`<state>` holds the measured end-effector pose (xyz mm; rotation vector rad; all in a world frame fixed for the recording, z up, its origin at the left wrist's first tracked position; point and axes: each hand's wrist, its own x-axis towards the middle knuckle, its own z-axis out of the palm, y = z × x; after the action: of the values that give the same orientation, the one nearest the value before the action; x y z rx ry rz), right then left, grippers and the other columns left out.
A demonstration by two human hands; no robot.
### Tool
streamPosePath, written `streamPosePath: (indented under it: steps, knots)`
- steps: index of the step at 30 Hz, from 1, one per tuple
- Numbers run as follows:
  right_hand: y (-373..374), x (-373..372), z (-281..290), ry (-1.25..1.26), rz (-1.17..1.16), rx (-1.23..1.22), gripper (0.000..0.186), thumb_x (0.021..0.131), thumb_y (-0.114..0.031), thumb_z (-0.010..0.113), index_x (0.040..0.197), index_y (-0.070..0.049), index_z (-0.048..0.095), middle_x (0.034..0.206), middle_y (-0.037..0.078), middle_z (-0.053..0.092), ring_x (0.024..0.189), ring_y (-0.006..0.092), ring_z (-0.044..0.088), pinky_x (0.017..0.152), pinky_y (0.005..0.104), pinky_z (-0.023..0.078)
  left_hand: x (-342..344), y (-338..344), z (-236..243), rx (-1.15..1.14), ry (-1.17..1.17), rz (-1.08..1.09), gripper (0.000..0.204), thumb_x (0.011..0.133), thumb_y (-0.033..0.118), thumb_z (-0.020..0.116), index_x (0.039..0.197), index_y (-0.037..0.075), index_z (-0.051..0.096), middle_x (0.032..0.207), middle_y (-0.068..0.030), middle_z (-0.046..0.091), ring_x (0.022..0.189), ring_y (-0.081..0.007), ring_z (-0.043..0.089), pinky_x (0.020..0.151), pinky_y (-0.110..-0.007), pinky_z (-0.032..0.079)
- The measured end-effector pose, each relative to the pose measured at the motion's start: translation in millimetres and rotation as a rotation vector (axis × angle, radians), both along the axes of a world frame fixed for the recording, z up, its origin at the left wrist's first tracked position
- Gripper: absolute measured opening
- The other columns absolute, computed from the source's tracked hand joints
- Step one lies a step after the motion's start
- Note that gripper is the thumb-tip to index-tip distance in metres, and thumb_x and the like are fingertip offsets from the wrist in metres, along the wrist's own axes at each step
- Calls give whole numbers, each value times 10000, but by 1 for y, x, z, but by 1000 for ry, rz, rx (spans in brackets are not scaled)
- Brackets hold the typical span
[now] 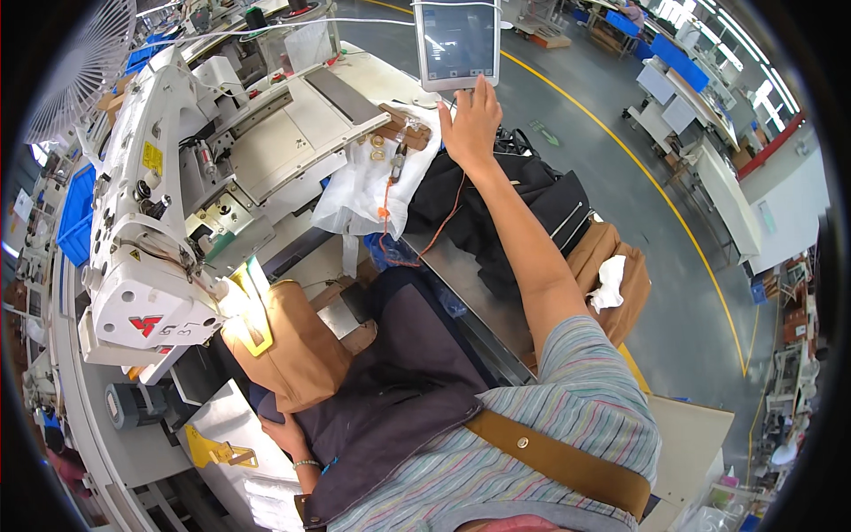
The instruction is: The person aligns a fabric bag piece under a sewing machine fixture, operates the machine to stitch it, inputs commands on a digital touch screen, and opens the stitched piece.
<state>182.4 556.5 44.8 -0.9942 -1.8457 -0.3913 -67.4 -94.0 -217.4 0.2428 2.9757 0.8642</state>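
My right hand reaches far forward with its fingers apart. Its fingertips touch the lower edge of a white-framed touchscreen. At the lower left, my left hand is at the bottom edge of a brown fabric bag, its fingers closed there and partly hidden. The bag sits under the head of a white industrial sewing machine, lit by its lamp. A yellow template plate lies against the bag's far-left side. Dark apron cloth covers my lap beside it.
Black fabric pieces and another brown fabric piece are piled to the right. Orange-handled snips on a cord lie on white plastic. Another yellow plate rests at lower left. A yellow floor line runs along the aisle.
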Motion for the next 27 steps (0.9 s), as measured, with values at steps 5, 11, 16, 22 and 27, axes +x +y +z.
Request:
streamPosePath:
  steps: [5, 11, 16, 22, 27]
  knots:
    - [15, 13, -5, -25, -64, -31, 460, 991, -376, 634, 1217, 25, 636, 1530, 341, 405, 1444, 473, 350, 1112, 623, 314, 1, 5, 4, -32, 11, -13, 957, 896, 548, 734, 1514, -80, 361, 1470, -338, 455, 1371, -476, 429, 1152, -488, 366]
    - [18, 9, -5, -8, 13, 22, 457, 976, -376, 637, 1189, 29, 640, 1517, 345, 411, 1446, 478, 345, 1087, 684, 326, 0, 1, 3, 4, -1, -1, 955, 895, 546, 739, 1515, -75, 363, 1484, -330, 446, 1367, -471, 434, 1152, -485, 366]
    - [22, 8, -5, 26, -16, 20, 427, 984, -378, 635, 1159, 12, 642, 1512, 332, 428, 1438, 472, 359, 1095, 644, 331, 2, 3, 6, -15, -8, 1, 973, 895, 567, 727, 1525, -75, 354, 1487, -324, 442, 1383, -464, 426, 1158, -478, 363]
    - [36, 18, -1, 46, -8, -17, 420, 973, -374, 642, 1127, 16, 646, 1505, 332, 436, 1430, 474, 370, 1080, 647, 342, 6, 8, 13, -14, -37, 16, 975, 898, 573, 719, 1527, -76, 352, 1492, -332, 434, 1391, -467, 419, 1169, -476, 350]
    - [18, 6, 4, 68, 38, 68, 399, 968, -366, 649, 1114, 5, 638, 1510, 308, 449, 1430, 461, 376, 1080, 635, 340, 4, 5, 11, -14, -20, 7, 974, 901, 575, 715, 1523, -81, 354, 1488, -337, 437, 1390, -470, 418, 1170, -476, 347]
